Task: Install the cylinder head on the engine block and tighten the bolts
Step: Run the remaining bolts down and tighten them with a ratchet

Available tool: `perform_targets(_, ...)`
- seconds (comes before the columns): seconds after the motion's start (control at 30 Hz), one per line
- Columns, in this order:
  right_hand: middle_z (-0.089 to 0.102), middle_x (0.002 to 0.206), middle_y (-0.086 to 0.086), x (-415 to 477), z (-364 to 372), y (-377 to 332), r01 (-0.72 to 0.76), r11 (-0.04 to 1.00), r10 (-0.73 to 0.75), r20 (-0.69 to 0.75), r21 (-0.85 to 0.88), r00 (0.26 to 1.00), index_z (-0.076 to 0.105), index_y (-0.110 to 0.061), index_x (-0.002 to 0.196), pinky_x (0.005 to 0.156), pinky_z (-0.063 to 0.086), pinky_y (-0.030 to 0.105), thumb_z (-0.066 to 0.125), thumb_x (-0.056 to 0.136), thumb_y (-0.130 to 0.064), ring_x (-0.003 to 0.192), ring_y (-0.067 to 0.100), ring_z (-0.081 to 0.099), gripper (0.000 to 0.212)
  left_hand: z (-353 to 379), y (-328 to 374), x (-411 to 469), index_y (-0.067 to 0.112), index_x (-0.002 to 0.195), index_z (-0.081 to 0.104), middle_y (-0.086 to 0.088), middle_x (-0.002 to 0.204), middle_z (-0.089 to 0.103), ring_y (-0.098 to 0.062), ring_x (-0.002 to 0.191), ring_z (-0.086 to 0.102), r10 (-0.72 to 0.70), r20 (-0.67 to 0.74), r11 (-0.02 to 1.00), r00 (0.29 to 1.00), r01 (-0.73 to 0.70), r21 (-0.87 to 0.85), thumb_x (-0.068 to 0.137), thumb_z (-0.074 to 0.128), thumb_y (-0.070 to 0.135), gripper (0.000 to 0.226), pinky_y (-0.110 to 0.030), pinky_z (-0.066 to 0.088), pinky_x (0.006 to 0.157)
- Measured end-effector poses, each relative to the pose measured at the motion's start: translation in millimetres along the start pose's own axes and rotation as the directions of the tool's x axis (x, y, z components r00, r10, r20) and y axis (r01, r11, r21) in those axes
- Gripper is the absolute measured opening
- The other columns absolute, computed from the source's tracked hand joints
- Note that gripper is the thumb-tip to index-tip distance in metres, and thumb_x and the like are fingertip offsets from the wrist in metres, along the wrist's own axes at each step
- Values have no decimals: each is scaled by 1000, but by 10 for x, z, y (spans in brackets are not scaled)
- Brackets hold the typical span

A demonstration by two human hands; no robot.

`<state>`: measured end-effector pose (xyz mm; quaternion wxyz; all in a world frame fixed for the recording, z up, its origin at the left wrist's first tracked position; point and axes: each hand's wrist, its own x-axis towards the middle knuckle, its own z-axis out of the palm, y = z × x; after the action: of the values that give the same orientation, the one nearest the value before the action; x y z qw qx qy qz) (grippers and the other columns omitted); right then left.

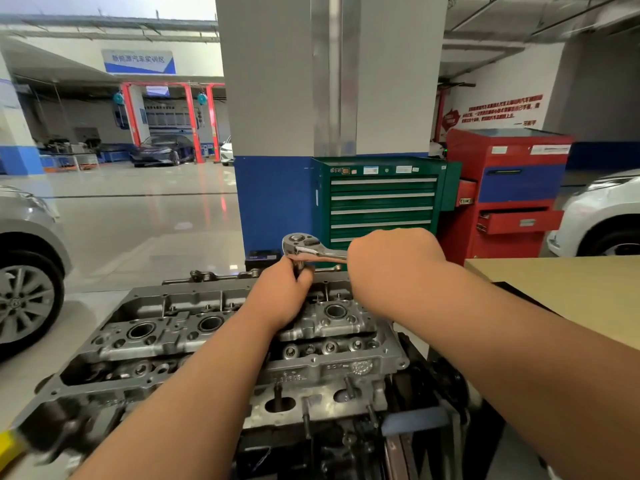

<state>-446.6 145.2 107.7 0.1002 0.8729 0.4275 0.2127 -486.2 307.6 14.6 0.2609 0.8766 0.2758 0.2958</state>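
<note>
Two hands on one ratchet [298, 244]: left hand [282, 294] grips just under its head, right hand [394, 259] fists the handle, at the far edge of the cylinder head [166, 336] sitting on the engine block [298, 448]. Green tool cabinet [381, 202] behind.

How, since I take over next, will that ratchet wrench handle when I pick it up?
The ratchet wrench looks like polished steel, so probably stiff and fairly heavy for its size. Its glossy finish may be slippery. The rounded head looks bulkier than the handle in the right hand, so it likely feels head-heavy.
</note>
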Motion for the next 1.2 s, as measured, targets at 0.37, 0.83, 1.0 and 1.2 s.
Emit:
perform_targets(0.37,60,90,1,935,553,354,-120,957,104,74,262,992,61,-19,96,68,40,33,53,93,-34,77,23,54,18,30,13,-14,15,136,44,-12,118,64,-33,110,56,17,71,987,997,-28,156,101,36,43,45,-44,42,97)
perform_targets(0.83,34,69,-2,-29,227,133,-136,986,132,45,98,990,32,-21,70,75,28,36,45,94,-31,78,24,42,29,32,107,-85,18,101,43,-14,106,66,-35,105,57,-2,-50,945,999,18,326,100,27,42,29,-48,32,101)
perform_targets(1.0,36,63,-3,124,419,197,-131,989,135,-59,69,989,33,-20,64,58,27,31,48,92,-21,53,17,34,33,76,38,-18,18,99,44,-1,79,57,-35,95,59,28,-37,961,999,-17,277,100,29,41,27,-47,39,97)
perform_targets(1.2,53,74,0,1075,694,372,-48,981,58,-52,185,997,55,-19,82,58,44,33,52,90,-28,69,22,54,12,101,-6,48,20,96,39,3,78,47,-29,84,53,37,-12,973,999,-33,228,101,30,44,26,-47,40,95)
